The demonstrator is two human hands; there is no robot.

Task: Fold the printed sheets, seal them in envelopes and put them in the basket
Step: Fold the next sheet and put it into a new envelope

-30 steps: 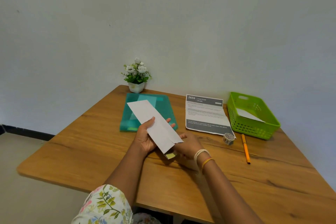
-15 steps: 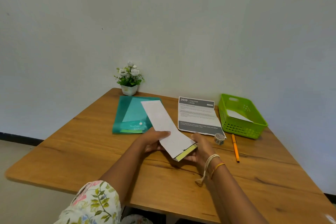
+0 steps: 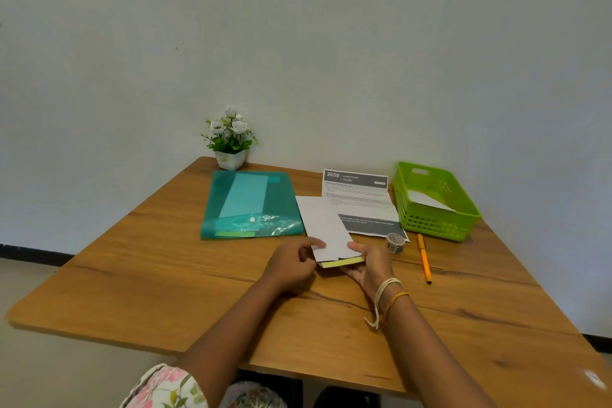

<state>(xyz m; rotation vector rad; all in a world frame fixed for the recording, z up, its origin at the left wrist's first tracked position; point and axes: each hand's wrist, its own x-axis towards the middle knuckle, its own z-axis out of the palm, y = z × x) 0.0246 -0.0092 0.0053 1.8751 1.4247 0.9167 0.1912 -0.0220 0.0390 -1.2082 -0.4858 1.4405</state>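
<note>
The white envelope (image 3: 326,228) was held at its near end by both hands, low over the wooden table (image 3: 159,278), with its far end now overlapping the printed sheet (image 3: 362,199); half a second ago it was angled more to the left, its far end pointing towards the green folder (image 3: 248,205), and a second ago it was raised higher in front of that folder. The left hand (image 3: 291,267) was pinching the near left corner between thumb and curled fingers. The right hand (image 3: 369,265) was gripping the near right edge from below, thumb on top, fingers curled under. A yellow-green strip (image 3: 341,262) was seen along the open near end, on the flap, as in the frame half a second back; a second ago only a small bit of it was visible. The printed sheet was lying flat and unfolded at the back of the table, between the folder and the green basket (image 3: 440,225). One white envelope (image 3: 430,200) was already lying inside the basket. A tape roll (image 3: 395,242) was standing just beside the sheet's near right corner, an orange pen (image 3: 424,258) next to it. A potted plant (image 3: 230,139) was at the far edge, behind the folder.
</note>
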